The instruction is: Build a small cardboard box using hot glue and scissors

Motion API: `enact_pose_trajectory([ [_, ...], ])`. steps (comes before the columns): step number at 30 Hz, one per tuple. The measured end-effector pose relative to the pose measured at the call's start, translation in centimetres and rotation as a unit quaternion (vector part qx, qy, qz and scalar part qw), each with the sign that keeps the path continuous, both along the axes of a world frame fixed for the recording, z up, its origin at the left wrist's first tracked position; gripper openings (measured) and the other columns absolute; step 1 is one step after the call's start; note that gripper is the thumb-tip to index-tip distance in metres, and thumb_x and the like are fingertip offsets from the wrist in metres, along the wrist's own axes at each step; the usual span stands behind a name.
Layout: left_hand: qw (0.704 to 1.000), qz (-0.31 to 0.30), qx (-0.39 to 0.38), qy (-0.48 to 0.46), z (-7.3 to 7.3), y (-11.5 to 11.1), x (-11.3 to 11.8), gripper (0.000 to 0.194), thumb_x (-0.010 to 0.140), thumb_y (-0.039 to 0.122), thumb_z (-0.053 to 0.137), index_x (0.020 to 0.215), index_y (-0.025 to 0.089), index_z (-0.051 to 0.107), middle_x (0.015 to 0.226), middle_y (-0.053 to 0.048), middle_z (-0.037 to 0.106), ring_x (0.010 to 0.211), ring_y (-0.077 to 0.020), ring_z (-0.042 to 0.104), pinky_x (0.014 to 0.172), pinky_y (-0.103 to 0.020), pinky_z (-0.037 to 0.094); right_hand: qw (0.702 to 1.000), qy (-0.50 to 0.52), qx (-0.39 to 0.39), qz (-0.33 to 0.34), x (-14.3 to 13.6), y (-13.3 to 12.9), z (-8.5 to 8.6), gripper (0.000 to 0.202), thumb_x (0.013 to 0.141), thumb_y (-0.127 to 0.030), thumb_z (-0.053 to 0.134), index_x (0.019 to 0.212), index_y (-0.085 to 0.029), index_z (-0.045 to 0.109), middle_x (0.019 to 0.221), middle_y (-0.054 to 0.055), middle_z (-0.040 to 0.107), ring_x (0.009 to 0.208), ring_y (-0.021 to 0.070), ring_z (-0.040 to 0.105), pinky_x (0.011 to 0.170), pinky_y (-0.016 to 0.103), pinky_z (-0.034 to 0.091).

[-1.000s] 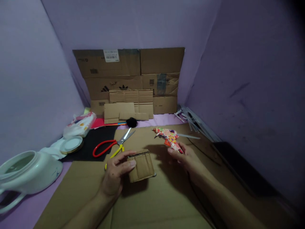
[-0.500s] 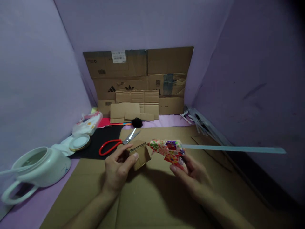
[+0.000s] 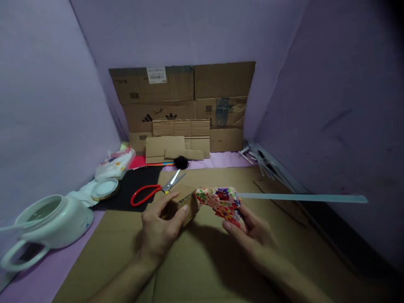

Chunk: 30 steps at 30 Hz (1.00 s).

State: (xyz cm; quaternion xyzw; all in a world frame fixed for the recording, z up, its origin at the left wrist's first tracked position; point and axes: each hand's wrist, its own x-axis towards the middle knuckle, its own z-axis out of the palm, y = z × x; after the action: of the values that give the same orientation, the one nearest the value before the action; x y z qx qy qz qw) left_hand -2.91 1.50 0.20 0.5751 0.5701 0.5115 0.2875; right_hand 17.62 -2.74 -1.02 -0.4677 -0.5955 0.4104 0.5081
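Observation:
My left hand pinches a small folded cardboard piece between thumb and fingers, its corrugated edge facing up. In my right hand is a flower-patterned glue gun, gripped by its handle. A long translucent glue stick sticks out of the gun's rear toward the right. The gun's nozzle end is at the cardboard's upper edge; the tip itself is hard to make out. Red-handled scissors lie half open just beyond my left hand.
A white pot stands at the left, near a round lid and a plastic bag. Cardboard pieces and black yarn are at the back. Glue sticks lie back right, and a cardboard sheet covers the work surface.
The glue gun has shifted slightly left, its nozzle end now against the cardboard's edge. My left hand and the cardboard piece have moved a little right and turned.

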Motion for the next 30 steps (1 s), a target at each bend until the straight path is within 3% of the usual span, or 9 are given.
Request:
enact_pose_trajectory([
  [7,0.998,0.016,0.032,0.048,0.3,-0.3,0.4,0.032,0.061,0.032,0.076,0.091,0.02,0.074,0.079,-0.005,0.074,0.078,-0.0255,0.066,0.073,-0.033,0.05,1.0,0.016,-0.018,0.0,-0.1,-0.2,0.1,0.034,0.085,-0.029,0.06,0.119,-0.024,0.059,0.102,0.005,0.072,0.092,0.0233,0.068,0.079,0.033,0.057],
  [12,0.99,0.004,0.092,0.11,-0.9,0.1,0.1,0.031,0.068,0.034,0.07,0.095,0.018,0.072,0.075,-0.003,0.073,0.063,-0.0203,0.065,0.063,-0.031,0.053,0.999,0.021,-0.024,0.003,-0.2,-0.3,-0.2,0.036,0.086,-0.029,0.059,0.121,-0.022,0.057,0.103,0.006,0.071,0.097,0.0237,0.067,0.086,0.034,0.054],
  [16,0.98,0.008,0.139,0.141,-1.5,0.4,0.0,0.031,0.07,0.035,0.067,0.095,0.017,0.071,0.085,-0.006,0.075,0.07,-0.0213,0.068,0.067,-0.033,0.055,0.999,0.021,-0.032,0.005,-0.2,-0.4,-0.3,0.034,0.086,-0.03,0.058,0.118,-0.02,0.059,0.103,0.007,0.071,0.092,0.0228,0.067,0.084,0.033,0.054],
  [26,0.981,0.006,0.129,0.148,-1.3,0.2,0.3,0.03,0.07,0.032,0.068,0.096,0.017,0.07,0.082,-0.005,0.073,0.066,-0.0191,0.067,0.067,-0.031,0.056,0.999,-0.002,-0.033,0.027,-0.3,-0.6,-0.1,0.034,0.087,-0.03,0.057,0.12,-0.022,0.058,0.106,0.007,0.07,0.091,0.0227,0.066,0.08,0.032,0.054],
  [30,0.981,0.008,0.122,0.151,-1.4,0.2,0.4,0.031,0.07,0.032,0.068,0.097,0.016,0.07,0.081,-0.005,0.073,0.065,-0.0187,0.066,0.066,-0.03,0.055,0.999,-0.014,-0.031,0.026,-0.3,-0.7,0.1,0.032,0.086,-0.031,0.057,0.117,-0.022,0.059,0.097,0.006,0.071,0.084,0.0219,0.067,0.078,0.031,0.055],
])
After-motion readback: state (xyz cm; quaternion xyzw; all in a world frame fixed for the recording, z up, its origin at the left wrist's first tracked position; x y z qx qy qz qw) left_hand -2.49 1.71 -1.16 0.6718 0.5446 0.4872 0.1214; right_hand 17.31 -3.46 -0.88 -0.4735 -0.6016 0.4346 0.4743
